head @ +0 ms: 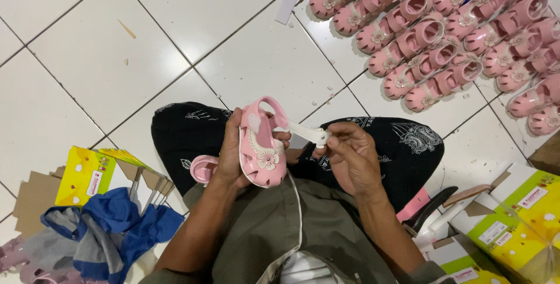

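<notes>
My left hand [233, 158] holds a small pink child's sandal [262, 150] with a flower on its toe, sole toward the palm. My right hand [350, 155] pinches the sandal's white strap [306, 132], pulling it out to the right. A second pink sandal [203, 168] lies on my lap behind the left hand, partly hidden. Both hands are over my knees, which are covered in black patterned cloth [186, 132].
Several matching pink sandals [443, 33] lie in rows on the white tile floor at the upper right. Yellow and green shoe boxes [519, 214] sit at the lower right, another box [93, 173] and blue-grey cloth [111, 231] at the lower left. Paper scraps dot the floor.
</notes>
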A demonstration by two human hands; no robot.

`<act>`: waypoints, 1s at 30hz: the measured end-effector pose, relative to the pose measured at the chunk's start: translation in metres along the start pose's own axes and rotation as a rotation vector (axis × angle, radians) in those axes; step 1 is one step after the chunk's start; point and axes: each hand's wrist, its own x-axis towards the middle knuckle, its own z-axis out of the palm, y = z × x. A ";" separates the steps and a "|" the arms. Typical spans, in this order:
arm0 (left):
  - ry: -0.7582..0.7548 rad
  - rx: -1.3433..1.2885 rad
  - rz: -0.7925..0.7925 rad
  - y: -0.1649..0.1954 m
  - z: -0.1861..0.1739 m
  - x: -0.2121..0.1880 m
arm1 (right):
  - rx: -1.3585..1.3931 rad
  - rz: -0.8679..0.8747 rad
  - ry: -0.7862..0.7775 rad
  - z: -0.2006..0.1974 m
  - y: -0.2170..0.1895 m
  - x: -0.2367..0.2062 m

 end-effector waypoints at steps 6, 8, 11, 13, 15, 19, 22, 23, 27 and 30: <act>0.069 0.084 0.010 0.000 0.007 -0.004 | -0.351 -0.171 0.149 0.001 0.001 0.007; 0.032 0.097 0.003 0.001 0.007 -0.005 | -0.322 -0.140 0.159 0.000 0.001 0.008; 0.065 0.088 0.016 0.000 0.006 -0.005 | -0.280 -0.091 0.161 -0.001 0.001 0.007; 0.069 0.074 0.027 -0.001 0.005 -0.004 | -0.256 -0.063 0.158 -0.002 0.001 0.006; 0.075 0.065 0.030 -0.001 0.005 -0.004 | -0.237 -0.045 0.156 -0.003 0.001 0.006; 0.086 0.052 0.023 -0.002 0.005 -0.004 | -0.200 -0.031 0.150 -0.005 0.002 0.005; 0.079 0.058 0.022 -0.001 0.008 -0.004 | -0.177 -0.017 0.147 -0.008 0.003 0.004; 0.075 0.062 0.023 -0.001 0.010 -0.004 | -0.167 -0.007 0.152 -0.009 0.003 0.004; 0.098 0.130 0.019 0.003 0.016 -0.004 | -0.146 -0.001 0.114 -0.013 0.002 0.004; 0.117 0.160 0.032 0.007 0.019 -0.003 | -0.130 -0.018 0.079 -0.014 -0.001 0.004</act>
